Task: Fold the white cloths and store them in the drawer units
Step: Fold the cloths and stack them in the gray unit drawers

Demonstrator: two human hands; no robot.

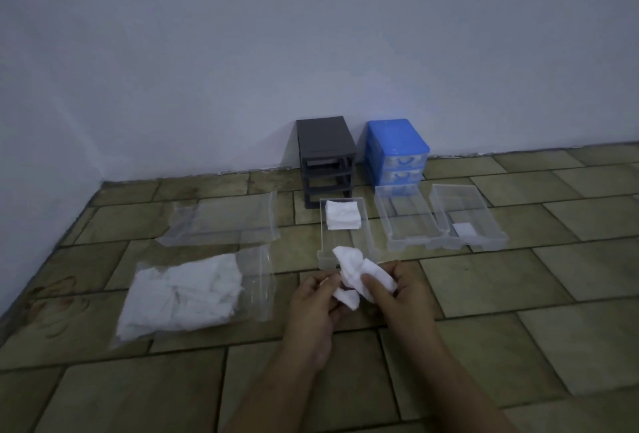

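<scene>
Two hands are working one white cloth [359, 277] at lower centre of the frame, just above the tiled floor [518, 380]. The left hand [311, 304] is pinching the cloth's left side between thumb and curled fingers; the right hand [401, 289] is gripping its right side the same way. The cloth is hanging crumpled and unfolded between them.

One folded cloth [343, 215] is lying at the far end of a clear drawer [323, 256] directly above the hands. Two more clear drawers [404, 239] [491, 232] are sitting to its right, in front of the blue drawer unit [397, 145]; the grey drawer unit [325, 145] is standing beside it against the wall.

Remaining cloths are sitting in a clear bag [183, 298] at lower left.

Assessment: the cloth is appearing light, soft and limp, with no stiffness to keep a crease. Taking hold at two corners of one edge is advisable, so it is hanging flat before folding.
</scene>
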